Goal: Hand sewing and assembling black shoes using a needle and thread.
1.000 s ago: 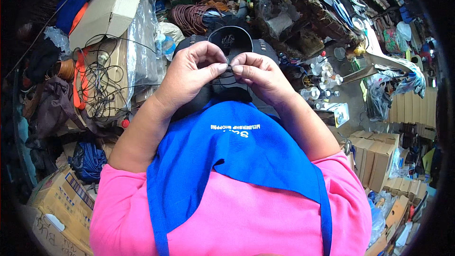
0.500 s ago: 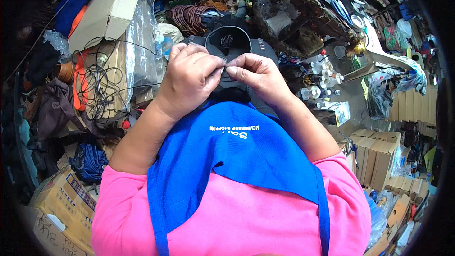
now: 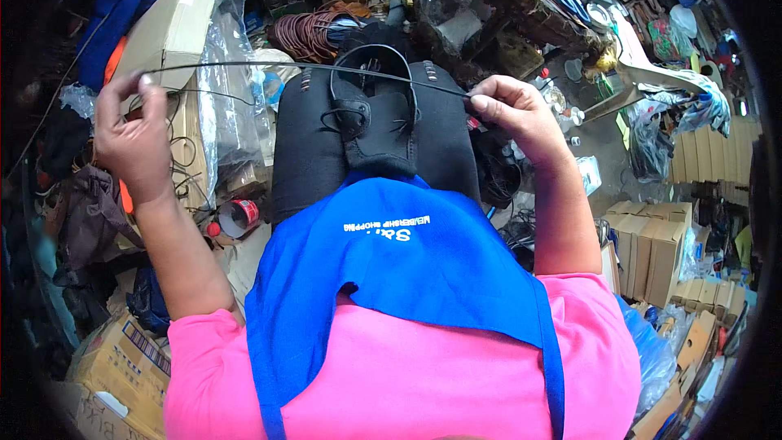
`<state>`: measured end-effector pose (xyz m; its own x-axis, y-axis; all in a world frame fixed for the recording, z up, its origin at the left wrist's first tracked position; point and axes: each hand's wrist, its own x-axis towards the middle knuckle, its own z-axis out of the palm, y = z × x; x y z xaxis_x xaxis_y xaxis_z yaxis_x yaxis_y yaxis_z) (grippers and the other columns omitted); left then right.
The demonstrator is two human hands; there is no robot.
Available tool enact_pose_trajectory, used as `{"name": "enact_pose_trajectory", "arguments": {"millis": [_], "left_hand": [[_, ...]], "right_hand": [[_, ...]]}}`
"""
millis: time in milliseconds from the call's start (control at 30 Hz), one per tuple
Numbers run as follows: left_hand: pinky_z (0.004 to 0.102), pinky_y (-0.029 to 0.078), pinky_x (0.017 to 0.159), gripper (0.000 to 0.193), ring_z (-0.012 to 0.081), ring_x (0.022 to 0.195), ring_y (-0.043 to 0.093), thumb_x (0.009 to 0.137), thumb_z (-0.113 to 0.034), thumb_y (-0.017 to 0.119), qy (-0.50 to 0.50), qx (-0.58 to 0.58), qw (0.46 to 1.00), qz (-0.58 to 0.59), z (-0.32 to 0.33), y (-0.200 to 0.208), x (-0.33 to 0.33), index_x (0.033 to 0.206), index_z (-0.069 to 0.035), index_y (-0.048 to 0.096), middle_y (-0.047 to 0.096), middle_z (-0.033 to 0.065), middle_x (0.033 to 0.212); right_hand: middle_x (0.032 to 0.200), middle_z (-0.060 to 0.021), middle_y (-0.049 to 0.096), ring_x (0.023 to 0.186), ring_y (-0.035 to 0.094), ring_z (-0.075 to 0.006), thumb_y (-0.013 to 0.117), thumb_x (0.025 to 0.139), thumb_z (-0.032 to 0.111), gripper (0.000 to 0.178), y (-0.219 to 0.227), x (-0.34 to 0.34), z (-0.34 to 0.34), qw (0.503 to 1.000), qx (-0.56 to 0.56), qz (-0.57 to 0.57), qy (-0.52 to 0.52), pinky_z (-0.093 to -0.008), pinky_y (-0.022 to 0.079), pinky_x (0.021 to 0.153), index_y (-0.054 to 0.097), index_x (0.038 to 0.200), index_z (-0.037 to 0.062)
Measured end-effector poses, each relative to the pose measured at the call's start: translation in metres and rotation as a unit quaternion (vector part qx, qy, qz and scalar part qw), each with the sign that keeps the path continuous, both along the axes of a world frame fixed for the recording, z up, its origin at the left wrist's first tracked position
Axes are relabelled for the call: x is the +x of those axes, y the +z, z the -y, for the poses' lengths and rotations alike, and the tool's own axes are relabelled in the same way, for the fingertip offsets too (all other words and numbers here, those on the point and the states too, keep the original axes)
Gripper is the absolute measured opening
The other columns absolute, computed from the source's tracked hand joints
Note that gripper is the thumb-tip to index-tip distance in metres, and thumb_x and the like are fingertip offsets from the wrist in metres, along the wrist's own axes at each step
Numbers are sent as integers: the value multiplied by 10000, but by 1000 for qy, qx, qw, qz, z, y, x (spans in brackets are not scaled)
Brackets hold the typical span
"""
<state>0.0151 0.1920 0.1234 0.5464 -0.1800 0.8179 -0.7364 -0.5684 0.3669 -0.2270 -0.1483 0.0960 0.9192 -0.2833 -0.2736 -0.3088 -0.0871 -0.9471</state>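
Observation:
A thin black cord stretches almost straight across the view between my two raised hands. My left hand, out at the left beside the cardboard, pinches one part of it between thumb and finger. Over to the right, my right hand pinches the cord with thumb and forefinger. Below the cord, a black leather-like piece with a curved band and stitched edges rests on my lap between my dark-clad thighs. A short loop of cord sticks out from its left side. Neither hand touches this piece.
Tangled black cords hang by a cardboard box and clear plastic at left. A coil of reddish-brown cord lies ahead. Small bottles stand at right, with stacked cardboard boxes nearer me.
My hands, close together over the lap before, have moved wide apart, drawing the cord out between them. The black piece on my lap now shows more fully.

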Motion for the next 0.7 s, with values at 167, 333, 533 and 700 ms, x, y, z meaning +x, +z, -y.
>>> {"name": "enact_pose_trajectory", "arguments": {"millis": [167,333,533,700], "left_hand": [[221,468,687,130,74,753,570,814,-64,662,42,-6,998,-44,-20,-10,6,932,-10,663,660,20,840],[240,480,658,104,111,701,598,775,-23,655,35,2,998,-42,-19,-18,6,878,-10,655,650,39,808],[255,483,668,108,127,711,611,782,-25,647,-1,9,997,-78,-14,-32,10,890,-17,650,641,47,806],[268,482,681,104,146,721,611,777,-23,644,22,28,997,-62,-18,-37,15,881,-24,649,643,60,819]], "right_hand": [[740,50,594,660,487,-26,678,838,230,182,-20,-20,29,1000,-13,-6,-22,-193,380,595,651,898,59],[780,29,607,721,505,-34,704,813,197,172,-26,-36,55,991,12,47,-123,-190,375,649,649,888,52],[820,-7,620,730,529,-86,700,819,143,233,-35,-41,71,933,216,174,-229,-218,424,697,643,991,-3],[906,-30,646,749,542,-85,647,873,207,308,-35,-40,73,965,161,117,-168,-214,425,712,624,1103,5]]}}
